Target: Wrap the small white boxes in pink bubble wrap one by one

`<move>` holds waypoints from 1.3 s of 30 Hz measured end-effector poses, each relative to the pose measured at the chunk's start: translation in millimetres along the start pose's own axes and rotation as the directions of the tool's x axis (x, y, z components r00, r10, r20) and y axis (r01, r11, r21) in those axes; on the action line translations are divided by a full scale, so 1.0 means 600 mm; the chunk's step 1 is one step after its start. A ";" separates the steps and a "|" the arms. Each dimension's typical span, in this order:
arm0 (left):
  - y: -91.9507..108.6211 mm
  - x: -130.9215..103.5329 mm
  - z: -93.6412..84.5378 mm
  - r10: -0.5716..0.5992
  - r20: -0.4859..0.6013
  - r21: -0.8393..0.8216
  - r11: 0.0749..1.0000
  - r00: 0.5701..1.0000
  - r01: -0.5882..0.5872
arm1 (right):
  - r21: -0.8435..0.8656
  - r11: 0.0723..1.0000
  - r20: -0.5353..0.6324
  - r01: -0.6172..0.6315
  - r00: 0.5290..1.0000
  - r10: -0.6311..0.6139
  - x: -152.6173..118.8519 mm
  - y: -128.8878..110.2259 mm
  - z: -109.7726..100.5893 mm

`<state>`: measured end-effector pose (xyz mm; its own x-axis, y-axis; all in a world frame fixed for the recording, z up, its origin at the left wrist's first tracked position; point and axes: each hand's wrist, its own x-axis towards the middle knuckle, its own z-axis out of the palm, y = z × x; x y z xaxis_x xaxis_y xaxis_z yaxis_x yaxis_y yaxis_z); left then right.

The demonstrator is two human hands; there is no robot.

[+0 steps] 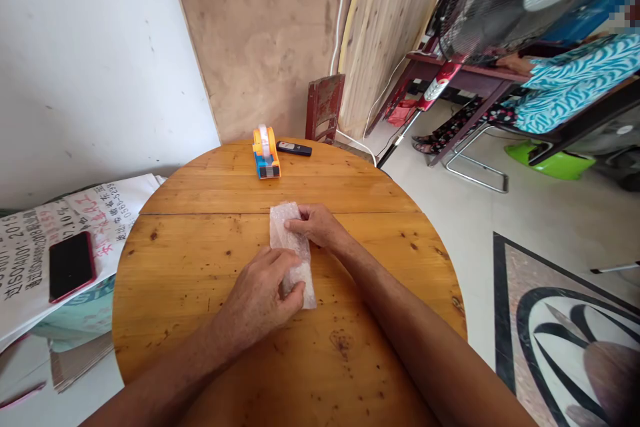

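Observation:
A narrow strip of bubble wrap (pixel 307 290), looking like a flat packet, lies lengthwise on the round wooden table (pixel 200 180). What may be inside it cannot be made out. My right hand (pixel 320 223) grips its upper right edge between thumb and fingers. Across its lower half rests my left hand (pixel 273 283), fingers bent over the wrap and thumb apart at the near end. Beyond the wrap stands an orange and blue tape dispenser (pixel 266 153) with a roll of tape. A dark, slim device (pixel 294 148) lies just right of the dispenser.
At the left, a phone (pixel 73 267) rests on written sheets (pixel 120 203). A red chair (pixel 325 107) stands behind the table. Towards the right are a standing fan (pixel 435 87), a dark red desk (pixel 465 70), a seated person in blue patterned clothing and a green basin (pixel 565 167).

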<state>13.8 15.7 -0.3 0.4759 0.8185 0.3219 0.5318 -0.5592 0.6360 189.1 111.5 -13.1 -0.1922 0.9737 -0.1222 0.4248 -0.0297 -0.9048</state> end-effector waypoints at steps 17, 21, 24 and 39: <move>-0.005 -0.001 0.000 -0.036 -0.016 -0.036 0.999 0.999 0.035 | 0.408 0.913 0.044 0.010 0.999 -0.031 -0.059 -0.062 -0.003; 0.001 -0.008 -0.004 -0.037 -0.029 0.067 0.997 0.999 0.039 | 0.342 0.934 -0.011 0.100 0.995 -0.102 -0.084 -0.070 -0.001; 0.005 -0.015 -0.006 -0.061 -0.030 0.127 0.990 0.998 0.065 | 0.319 0.934 -0.024 0.161 0.987 -0.162 -0.103 -0.073 0.000; -0.009 -0.031 0.012 -0.028 -0.180 -0.022 0.999 0.983 0.024 | -0.206 0.799 -0.088 0.564 0.803 -0.590 -0.232 -0.023 0.044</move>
<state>7.4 2.7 -15.0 0.3273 0.8440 0.4249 0.5279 -0.5363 0.6586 186.6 -29.5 5.5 -0.3270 0.8192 0.4712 0.4137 0.5723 -0.7080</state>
